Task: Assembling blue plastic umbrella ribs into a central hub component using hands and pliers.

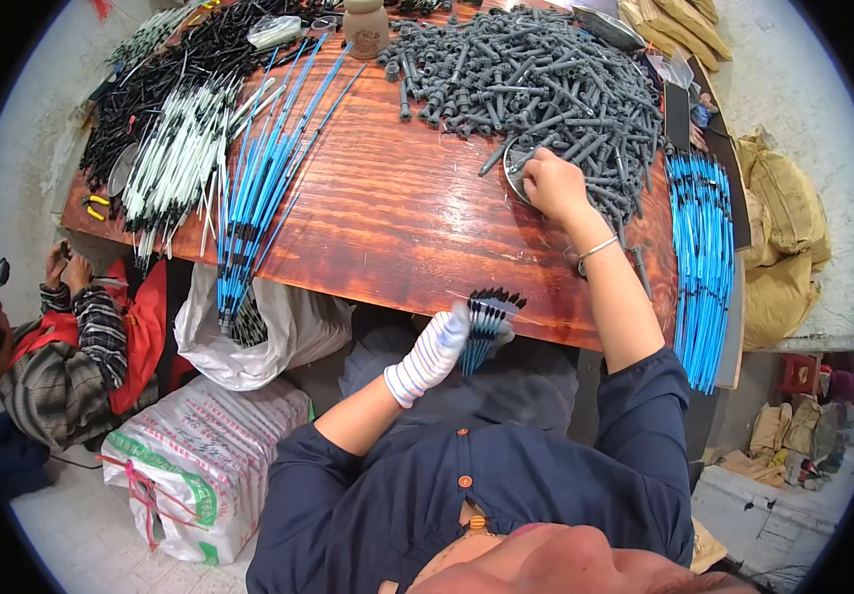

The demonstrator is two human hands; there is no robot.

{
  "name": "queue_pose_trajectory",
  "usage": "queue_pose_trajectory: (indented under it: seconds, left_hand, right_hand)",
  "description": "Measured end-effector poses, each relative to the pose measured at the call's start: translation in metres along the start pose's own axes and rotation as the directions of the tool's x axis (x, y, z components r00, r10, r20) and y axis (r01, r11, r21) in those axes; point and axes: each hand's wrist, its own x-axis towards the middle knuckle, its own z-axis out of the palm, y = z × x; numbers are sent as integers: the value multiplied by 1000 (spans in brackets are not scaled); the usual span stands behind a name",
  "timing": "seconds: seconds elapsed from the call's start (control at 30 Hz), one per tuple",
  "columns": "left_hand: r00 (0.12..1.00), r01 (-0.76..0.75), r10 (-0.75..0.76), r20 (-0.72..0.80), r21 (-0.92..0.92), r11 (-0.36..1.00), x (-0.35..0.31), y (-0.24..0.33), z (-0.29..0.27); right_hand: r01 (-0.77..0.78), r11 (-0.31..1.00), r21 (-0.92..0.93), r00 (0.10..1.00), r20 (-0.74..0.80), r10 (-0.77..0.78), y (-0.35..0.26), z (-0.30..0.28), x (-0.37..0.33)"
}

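My left hand, in a white glove with blue stripes, is closed round a bundle of thin blue rods with black tips at the table's near edge. The tips point up and away from me. My bare right hand, with a bracelet at the wrist, is over a small round dish beside a heap of dark grey plastic tube-like parts. Its fingers are curled together, and whatever they pinch is too small or hidden to make out.
Loose blue rods, white rods and black pieces cover the left of the reddish wooden table. More blue rods lie stacked at the right edge. A white sack hangs below; another person sits at left.
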Motion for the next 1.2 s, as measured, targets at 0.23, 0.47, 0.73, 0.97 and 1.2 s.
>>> queue_pose_trajectory:
  seconds: [0.23, 0.47, 0.73, 0.97, 1.2]
  left_hand:
    - [1000, -23, 22, -22, -64, 998, 0, 2, 3]
    - [999, -32, 34, 31, -41, 999, 1, 3, 0]
    - [998, 35, -34, -47, 29, 999, 3, 11, 7]
    - [998, 1, -1, -62, 2, 1000, 3, 11, 10]
    - [998, -22, 25, -54, 43, 999, 3, 13, 13]
  right_hand:
    - [-129, 892, 433, 987, -32, 158, -37, -71, -42]
    - [26, 804, 595, 980, 146, -139, -60, -136, -123]
    - [-47, 801, 597, 922, 334, -195, -77, -151, -131]
    - [-40, 772, 635, 933, 300, -198, -77, -141, -133]
    - [-48, 799, 600, 941, 295, -165, -76, -136, -134]
